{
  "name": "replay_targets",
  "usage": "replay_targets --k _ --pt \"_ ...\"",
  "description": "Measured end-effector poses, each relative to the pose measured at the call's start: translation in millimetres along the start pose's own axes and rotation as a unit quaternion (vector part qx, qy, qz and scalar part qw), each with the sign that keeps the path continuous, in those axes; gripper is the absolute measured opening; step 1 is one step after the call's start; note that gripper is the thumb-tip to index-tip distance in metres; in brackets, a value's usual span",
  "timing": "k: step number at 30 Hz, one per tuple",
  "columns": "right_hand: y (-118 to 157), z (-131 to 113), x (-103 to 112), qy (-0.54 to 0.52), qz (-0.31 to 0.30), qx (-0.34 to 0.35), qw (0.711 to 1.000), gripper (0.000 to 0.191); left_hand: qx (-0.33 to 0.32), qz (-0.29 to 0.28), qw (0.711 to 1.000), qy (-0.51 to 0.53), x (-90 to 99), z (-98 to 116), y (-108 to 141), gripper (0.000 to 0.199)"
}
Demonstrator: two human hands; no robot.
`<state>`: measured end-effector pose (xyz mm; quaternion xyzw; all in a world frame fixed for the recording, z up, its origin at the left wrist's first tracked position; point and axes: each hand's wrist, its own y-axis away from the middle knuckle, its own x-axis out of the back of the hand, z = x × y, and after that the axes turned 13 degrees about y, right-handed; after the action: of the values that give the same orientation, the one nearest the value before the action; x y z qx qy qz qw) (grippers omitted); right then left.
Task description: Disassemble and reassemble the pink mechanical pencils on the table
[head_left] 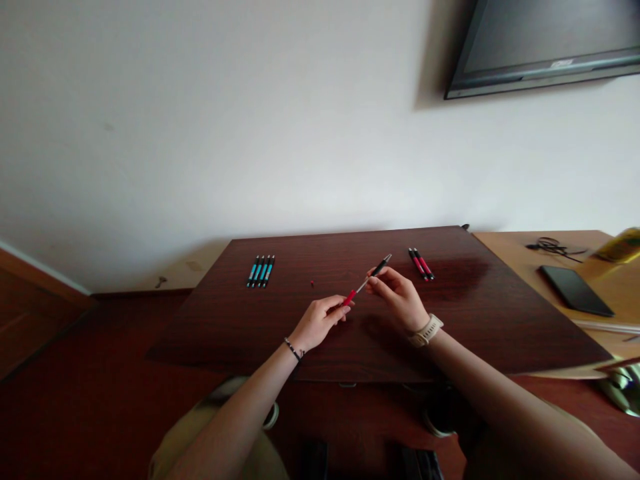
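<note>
Above the dark table, my left hand [324, 319] pinches a red pen barrel [349, 298]. My right hand [395, 297] grips the black upper part of the pen [383, 264], its silver end pointing up and to the right. Between the two parts shows a thin pale refill [362, 285]. A small red piece [313, 284] lies on the table to the left of my hands. Several turquoise and black pens [261, 272] lie side by side at the left. Red and black pens [421, 265] lie at the right, beyond my right hand.
The dark wooden table [210, 320] stands against a white wall. A lighter desk [520, 260] adjoins it at the right, bearing a black phone or tablet [575, 291], a dark cable [553, 247] and a yellow object [620, 245]. A television [550, 47] hangs at upper right.
</note>
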<state>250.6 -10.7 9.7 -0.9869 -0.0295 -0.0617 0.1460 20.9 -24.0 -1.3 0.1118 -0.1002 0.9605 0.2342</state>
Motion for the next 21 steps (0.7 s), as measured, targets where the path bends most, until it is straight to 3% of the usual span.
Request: replay_targets --k 3,8,13,21 --pt "1 1 1 0.02 -0.002 0.005 1.0 0.034 -0.009 -0.001 1.0 -0.013 -2.8 -1 0 0.035" --pt "9 7 -4 0.083 -0.076 0.03 0.993 0.029 -0.024 -0.002 0.999 -0.032 -5.7 -2 0 0.032" --pt "11 0 -3 0.058 -0.115 0.021 0.992 0.027 -0.025 -0.01 0.999 -0.035 -5.5 -1 -1 0.032" --pt "4 1 4 0.043 -0.077 -0.025 0.996 0.035 -0.045 -0.011 0.998 -0.037 -17.0 0 -19 0.03"
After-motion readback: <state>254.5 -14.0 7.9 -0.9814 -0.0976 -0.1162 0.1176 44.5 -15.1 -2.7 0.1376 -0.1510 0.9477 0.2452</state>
